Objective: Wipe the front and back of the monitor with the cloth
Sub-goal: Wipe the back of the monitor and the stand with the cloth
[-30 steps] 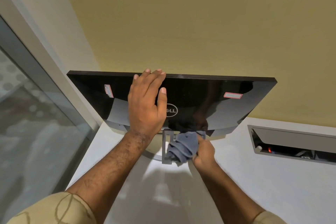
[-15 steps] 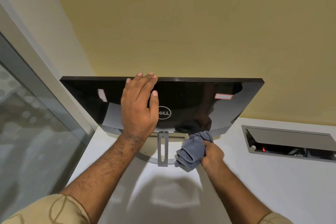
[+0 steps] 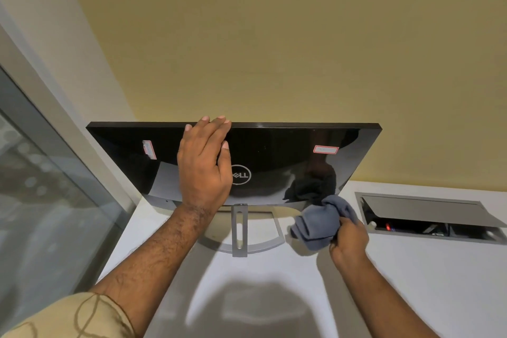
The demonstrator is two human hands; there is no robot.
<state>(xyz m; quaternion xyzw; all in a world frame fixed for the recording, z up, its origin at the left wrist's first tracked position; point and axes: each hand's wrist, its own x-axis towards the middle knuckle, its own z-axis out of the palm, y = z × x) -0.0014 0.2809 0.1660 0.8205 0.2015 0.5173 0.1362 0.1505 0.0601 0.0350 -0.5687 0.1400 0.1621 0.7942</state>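
**Cloth has slid out to the right along the bottom edge**

The left hand (image 3: 204,164) stays flat, fingers straight, on the monitor (image 3: 274,162) back on the table (image 3: 411,282). The right hand (image 3: 349,241), bunched around the cloth (image 3: 319,223), has moved rightward past the stand (image 3: 239,228), so the lower back looks nearly covered.

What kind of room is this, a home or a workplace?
Probably an office: a monitor stands on a white desk with a built-in cable box, beside a glass partition.
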